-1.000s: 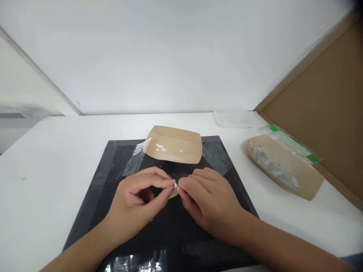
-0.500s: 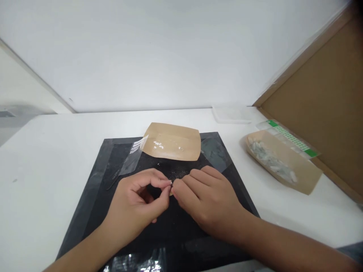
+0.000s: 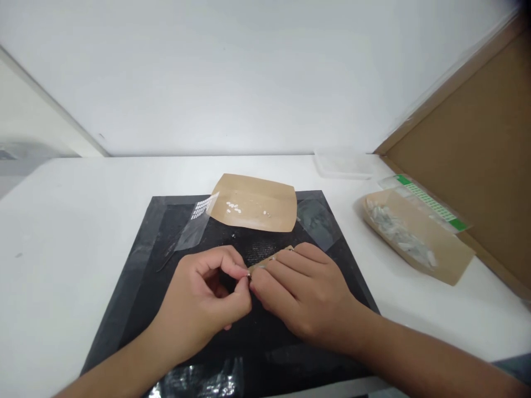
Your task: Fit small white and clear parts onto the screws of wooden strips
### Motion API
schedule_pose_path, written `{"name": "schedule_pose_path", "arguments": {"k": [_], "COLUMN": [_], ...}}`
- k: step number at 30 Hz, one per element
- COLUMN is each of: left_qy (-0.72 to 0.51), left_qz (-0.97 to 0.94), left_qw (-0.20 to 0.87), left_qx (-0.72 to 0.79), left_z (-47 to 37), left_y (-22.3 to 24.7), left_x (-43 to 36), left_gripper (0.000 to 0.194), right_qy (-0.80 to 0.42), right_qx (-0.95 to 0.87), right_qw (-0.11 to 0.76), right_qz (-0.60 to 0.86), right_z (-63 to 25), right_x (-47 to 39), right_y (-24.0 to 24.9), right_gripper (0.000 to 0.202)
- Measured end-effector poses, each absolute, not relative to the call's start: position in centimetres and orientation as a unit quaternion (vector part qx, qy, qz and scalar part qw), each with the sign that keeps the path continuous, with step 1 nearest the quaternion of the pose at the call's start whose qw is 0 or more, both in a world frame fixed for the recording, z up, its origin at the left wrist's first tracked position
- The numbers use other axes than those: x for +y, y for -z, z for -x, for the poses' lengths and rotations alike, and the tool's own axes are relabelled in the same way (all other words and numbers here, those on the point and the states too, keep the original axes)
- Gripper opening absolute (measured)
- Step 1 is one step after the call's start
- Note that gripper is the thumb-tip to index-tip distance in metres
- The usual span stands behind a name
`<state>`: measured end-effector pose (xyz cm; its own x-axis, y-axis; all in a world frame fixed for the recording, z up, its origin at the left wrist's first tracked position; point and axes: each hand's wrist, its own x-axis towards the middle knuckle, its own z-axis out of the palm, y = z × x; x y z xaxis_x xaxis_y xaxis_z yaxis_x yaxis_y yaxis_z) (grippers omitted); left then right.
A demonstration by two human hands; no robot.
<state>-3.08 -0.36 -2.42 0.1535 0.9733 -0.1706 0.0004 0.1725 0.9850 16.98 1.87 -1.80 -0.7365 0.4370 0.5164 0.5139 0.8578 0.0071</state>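
Note:
Over the black mat, my left hand [image 3: 203, 293] is closed, thumb and forefinger pinching around a tiny shiny piece [image 3: 249, 275] too small to name. Right against those fingertips, my right hand [image 3: 307, 293] is curled closed around a thin tan strip [image 3: 271, 258]. Only the strip's upper edge, with small shiny spots along it, shows above the knuckles; the fingers hide the rest. Beyond both hands, a tan paper tray [image 3: 253, 218] holds several small white pieces [image 3: 233, 207] and a few tiny bits on its right side.
The black mat [image 3: 136, 298] lies on a white table [image 3: 53, 249]. A clear plastic sheet with white marks [image 3: 194, 226] rests by the tray. To the right are a paper tray of clear packets [image 3: 398, 232], a green-and-clear strip [image 3: 431, 203], a translucent lid [image 3: 344, 166] and a brown board [image 3: 468, 149].
The tan strip in my right hand has tilted so that more of its edge shows above the fingers. My hands stay together, and the view has shifted slightly.

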Motion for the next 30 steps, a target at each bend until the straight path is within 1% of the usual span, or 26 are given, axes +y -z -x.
{"name": "schedule_pose_path", "arguments": {"k": [5, 9, 14, 17, 22, 26, 30], "left_qy": [-0.417, -0.409, -0.395, -0.393, -0.388, -0.384, -0.382], "left_qz": [-0.471, -0.458, -0.418, -0.395, -0.359, -0.338, -0.33], "left_qw": [0.602, 0.64, 0.69, 0.712, 0.752, 0.772, 0.78], "left_qx": [0.491, 0.461, 0.439, 0.427, 0.394, 0.378, 0.369], "left_z": [3.3, 3.7, 3.9, 3.9, 3.9, 3.9, 4.1], "left_y": [2.2, 2.8, 3.5, 3.4, 2.6, 2.3, 2.3], "left_x": [-0.3, -0.4, -0.2, 0.0, 0.1, 0.4, 0.4], "left_gripper": [0.013, 0.014, 0.019, 0.02, 0.021, 0.021, 0.02], "right_qy": [0.03, -0.023, -0.092, -0.147, -0.247, -0.284, -0.306], "right_qx": [-0.928, -0.926, -0.912, -0.897, -0.87, -0.856, -0.847], "right_qw": [0.263, 0.26, 0.287, 0.3, 0.298, 0.314, 0.32], "right_qz": [0.264, 0.272, 0.279, 0.289, 0.305, 0.298, 0.293], "right_z": [-17.2, -17.2, -17.1, -17.2, -17.6, -17.7, -17.7], "right_x": [1.9, 2.1, 2.3, 2.4, 2.5, 2.6, 2.7], "right_y": [2.0, 2.0, 2.3, 2.5, 2.3, 1.9, 1.8], "right_gripper": [0.022, 0.023, 0.022, 0.02, 0.019, 0.017, 0.019]}}
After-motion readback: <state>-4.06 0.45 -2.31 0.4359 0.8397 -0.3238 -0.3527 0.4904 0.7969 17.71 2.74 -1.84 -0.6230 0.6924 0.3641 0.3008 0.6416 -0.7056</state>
